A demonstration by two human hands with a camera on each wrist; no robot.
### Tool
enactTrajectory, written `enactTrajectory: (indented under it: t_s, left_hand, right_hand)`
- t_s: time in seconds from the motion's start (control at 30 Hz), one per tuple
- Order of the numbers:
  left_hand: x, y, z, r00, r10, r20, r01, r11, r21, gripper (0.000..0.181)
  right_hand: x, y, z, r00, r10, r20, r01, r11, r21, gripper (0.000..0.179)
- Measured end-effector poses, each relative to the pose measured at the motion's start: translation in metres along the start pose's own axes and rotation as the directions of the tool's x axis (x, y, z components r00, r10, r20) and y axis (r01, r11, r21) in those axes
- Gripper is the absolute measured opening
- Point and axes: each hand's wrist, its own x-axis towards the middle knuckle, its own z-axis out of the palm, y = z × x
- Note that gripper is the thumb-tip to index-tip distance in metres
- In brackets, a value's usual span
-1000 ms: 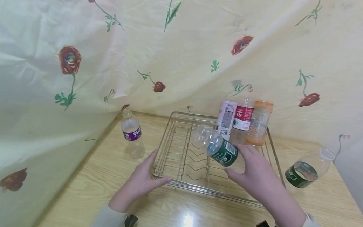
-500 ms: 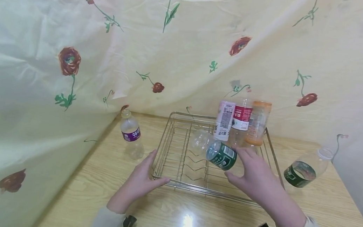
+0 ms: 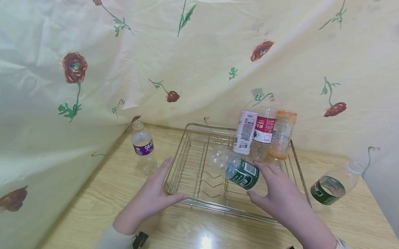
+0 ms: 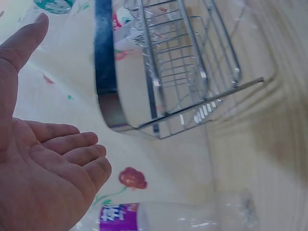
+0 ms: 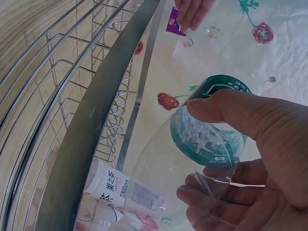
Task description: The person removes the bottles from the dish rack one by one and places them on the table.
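— While the right grip (image 3: 278,186) pinches one green-labelled bottle (image 3: 240,171), tilted over one rack (image 3: 214,206), where's the left grip (image 3: 149,198)?
— Spread, by the rack's near-left corner! Three containers (image 3: 264,129) at its far-right end, two bottles (image 3: 143,147) flanking on the table (image 3: 86,209).

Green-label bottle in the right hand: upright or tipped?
Tipped. In the head view, the green-label bottle slants well to the side in the right hand.
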Motion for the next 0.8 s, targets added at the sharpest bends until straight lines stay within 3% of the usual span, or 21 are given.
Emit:
enactTrajectory:
  t_s: [0.53, 0.8]
  left_hand:
    - [0.007, 0.026, -0.010, 0.993, 0.115, 0.038, -0.117, 0.992, 0.049, 0.111]
    - [0.009, 0.037, -0.013, 0.990, 0.127, 0.064, -0.132, 0.988, 0.075, 0.109]
  right_hand:
    - [-0.007, -0.002, -0.002, 0.999, -0.020, 0.025, 0.021, 0.999, -0.036, 0.085]
    - [-0.010, -0.006, -0.002, 0.998, -0.044, 0.037, 0.046, 0.997, -0.054, 0.086]
